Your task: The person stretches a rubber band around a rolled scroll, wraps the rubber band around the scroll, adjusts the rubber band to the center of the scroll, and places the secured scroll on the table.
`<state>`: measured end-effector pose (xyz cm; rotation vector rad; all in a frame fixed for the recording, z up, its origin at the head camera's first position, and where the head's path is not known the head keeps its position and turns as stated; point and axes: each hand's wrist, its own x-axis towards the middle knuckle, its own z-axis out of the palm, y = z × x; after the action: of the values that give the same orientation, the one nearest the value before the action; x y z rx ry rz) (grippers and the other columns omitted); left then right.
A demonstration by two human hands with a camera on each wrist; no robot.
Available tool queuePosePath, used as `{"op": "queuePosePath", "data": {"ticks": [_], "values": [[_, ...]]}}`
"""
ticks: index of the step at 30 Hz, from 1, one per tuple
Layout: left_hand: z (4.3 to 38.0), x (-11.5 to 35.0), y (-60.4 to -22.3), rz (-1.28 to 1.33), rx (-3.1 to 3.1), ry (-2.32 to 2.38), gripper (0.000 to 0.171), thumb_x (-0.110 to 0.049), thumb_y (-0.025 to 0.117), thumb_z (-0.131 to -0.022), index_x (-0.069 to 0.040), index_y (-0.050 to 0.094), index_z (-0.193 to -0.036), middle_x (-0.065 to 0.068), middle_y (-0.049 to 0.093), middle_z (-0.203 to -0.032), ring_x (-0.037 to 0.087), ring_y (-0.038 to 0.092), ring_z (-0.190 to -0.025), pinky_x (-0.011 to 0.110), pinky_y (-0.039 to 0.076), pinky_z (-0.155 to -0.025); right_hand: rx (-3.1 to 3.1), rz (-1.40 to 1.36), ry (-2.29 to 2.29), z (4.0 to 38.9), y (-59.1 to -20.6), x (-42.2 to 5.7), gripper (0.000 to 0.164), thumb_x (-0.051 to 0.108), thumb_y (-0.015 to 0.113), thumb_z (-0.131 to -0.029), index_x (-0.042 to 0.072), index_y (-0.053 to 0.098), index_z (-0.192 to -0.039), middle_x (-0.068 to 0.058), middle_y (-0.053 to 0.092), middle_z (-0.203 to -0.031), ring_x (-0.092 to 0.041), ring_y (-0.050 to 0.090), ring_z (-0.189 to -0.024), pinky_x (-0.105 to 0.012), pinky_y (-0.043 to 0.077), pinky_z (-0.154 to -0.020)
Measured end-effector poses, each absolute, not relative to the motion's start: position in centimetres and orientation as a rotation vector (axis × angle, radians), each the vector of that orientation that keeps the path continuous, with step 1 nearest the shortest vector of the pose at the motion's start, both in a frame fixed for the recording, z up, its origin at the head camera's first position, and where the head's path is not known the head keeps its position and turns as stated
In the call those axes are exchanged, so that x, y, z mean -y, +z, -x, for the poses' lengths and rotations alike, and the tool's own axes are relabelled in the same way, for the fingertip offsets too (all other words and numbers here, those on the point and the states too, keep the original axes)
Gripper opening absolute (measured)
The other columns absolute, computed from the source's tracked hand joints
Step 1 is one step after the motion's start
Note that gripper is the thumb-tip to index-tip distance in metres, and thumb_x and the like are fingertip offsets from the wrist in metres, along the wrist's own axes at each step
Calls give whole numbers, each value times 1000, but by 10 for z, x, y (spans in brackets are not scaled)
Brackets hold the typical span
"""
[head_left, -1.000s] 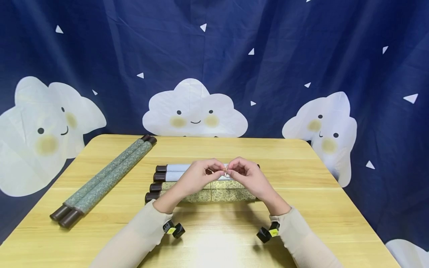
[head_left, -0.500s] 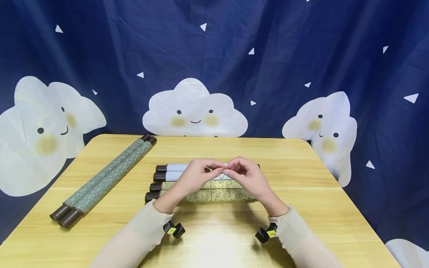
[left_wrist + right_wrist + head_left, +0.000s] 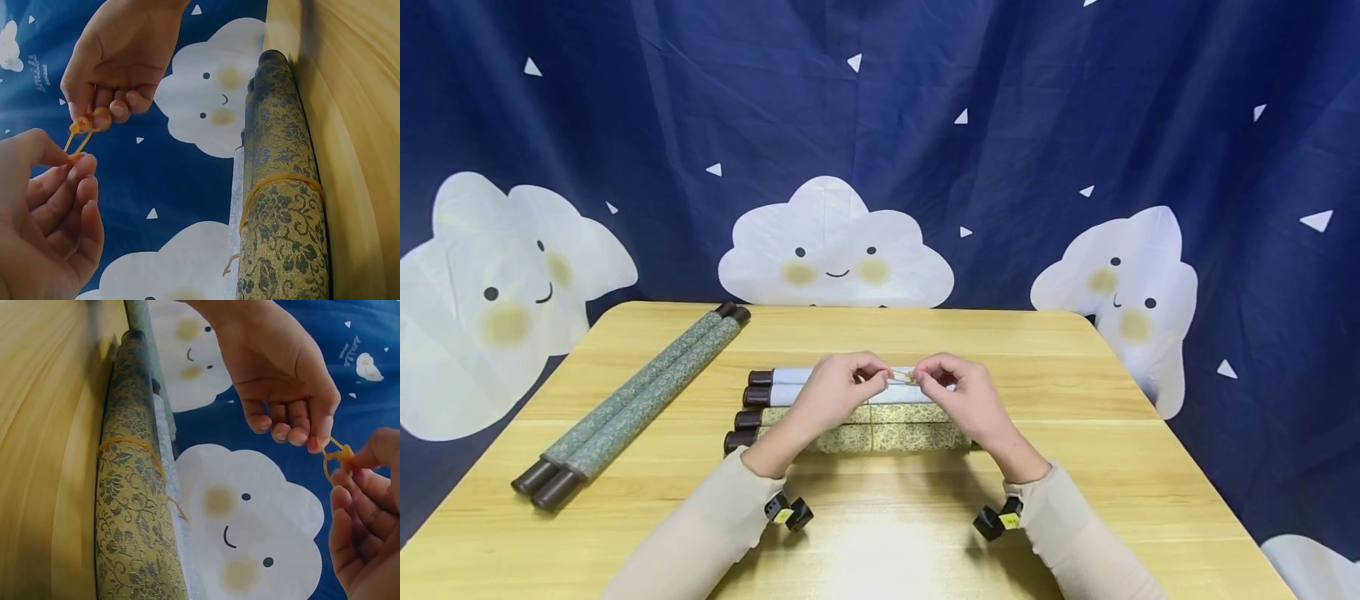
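Observation:
My left hand (image 3: 838, 387) and right hand (image 3: 962, 392) are raised over the rolled scrolls, fingertips a short way apart. Between them stretches a yellow-orange rubber band (image 3: 84, 143), each hand pinching one end between thumb and fingers. The end at my right fingertips looks bunched or knotted (image 3: 345, 452). Below lie two gold patterned scrolls (image 3: 910, 437), side by side, with another rubber band (image 3: 275, 179) around them. Right behind these are two light blue scrolls (image 3: 790, 392), partly hidden by my hands. A thin loose strand (image 3: 178, 508) shows beside the gold pair in the wrist views.
A pair of green patterned scrolls (image 3: 647, 396) with dark end knobs lies slantwise on the left of the wooden table (image 3: 1075, 533). A dark blue curtain (image 3: 895, 125) with white clouds hangs behind the far edge.
My fingertips have drawn apart, the right hand shifting slightly right and the left slightly left. The rubber band, bunched at the fingertips before, is now stretched between them.

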<state>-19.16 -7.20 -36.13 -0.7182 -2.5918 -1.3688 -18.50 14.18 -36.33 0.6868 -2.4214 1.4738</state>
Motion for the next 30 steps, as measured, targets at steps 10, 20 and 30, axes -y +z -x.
{"op": "queuePosePath", "data": {"ticks": [10, 20, 30], "values": [[194, 73, -363, 800, 2544, -1476, 8, -14, 59, -94, -15, 66, -89, -6, 67, -90, 11, 62, -86, 31, 55, -80, 2346, -648, 1621, 172, -344, -134, 8, -3, 58, -95, -8, 64, -96, -21, 64, -87, -11, 53, -71, -20, 45, -63], [196, 73, -362, 808, 2459, -1530, 20, -34, 67, -94, -17, 71, -103, -7, 64, -99, 11, 60, -88, 29, 55, -76, 2378, -679, 1611, 176, -354, -134, 10, 3, 62, -95, -3, 69, -98, -19, 67, -88, -9, 55, -71, -21, 46, -63], [195, 72, -365, 888, 2492, -1484, 5, -16, 67, -92, -14, 71, -94, -7, 62, -91, 11, 59, -82, 27, 55, -74, 2299, -719, 1618, 180, -361, -136, 9, 6, 66, -93, 1, 72, -97, -11, 69, -89, -21, 59, -74, -22, 49, -64]]}}
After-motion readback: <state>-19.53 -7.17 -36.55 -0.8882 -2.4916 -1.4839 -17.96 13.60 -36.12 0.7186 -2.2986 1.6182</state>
